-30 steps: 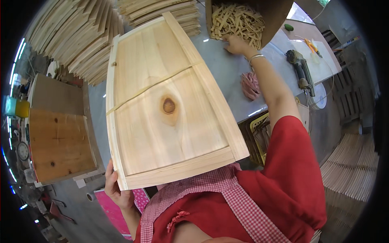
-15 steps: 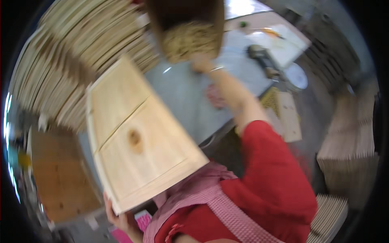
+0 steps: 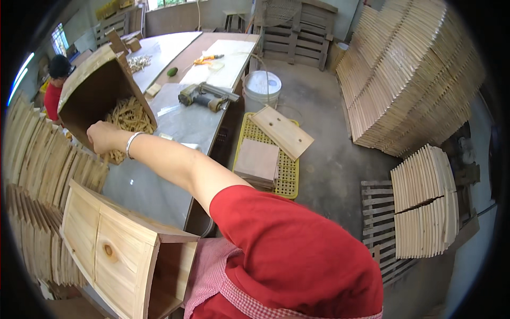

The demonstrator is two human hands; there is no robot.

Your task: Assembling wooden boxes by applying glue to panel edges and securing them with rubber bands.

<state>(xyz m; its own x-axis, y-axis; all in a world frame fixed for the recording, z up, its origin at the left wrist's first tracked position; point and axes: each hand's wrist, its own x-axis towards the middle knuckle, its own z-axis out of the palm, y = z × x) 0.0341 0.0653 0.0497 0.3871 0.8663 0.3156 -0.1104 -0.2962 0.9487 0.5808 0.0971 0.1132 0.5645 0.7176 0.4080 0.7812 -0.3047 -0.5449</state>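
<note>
My right hand, with a silver bangle at the wrist, is at the mouth of a wooden box tipped on its side. Its fingers look curled; what they hold, if anything, is hidden. Small wood strips lie heaped inside that box, close beside the hand. At the lower left, an open-ended wooden box with a knot in its panel rests against my apron, over the table's near edge. My left hand is out of sight.
A nail gun lies on the grey worktable. Right of it stand a white bucket and a yellow plastic crate with boards on it. Panel stacks fill the right, others the left. A person sits far left.
The view has swung toward the right. The knotted box now shows lower left with its open end visible, and my left hand has left the picture. My right hand is still by the strips.
</note>
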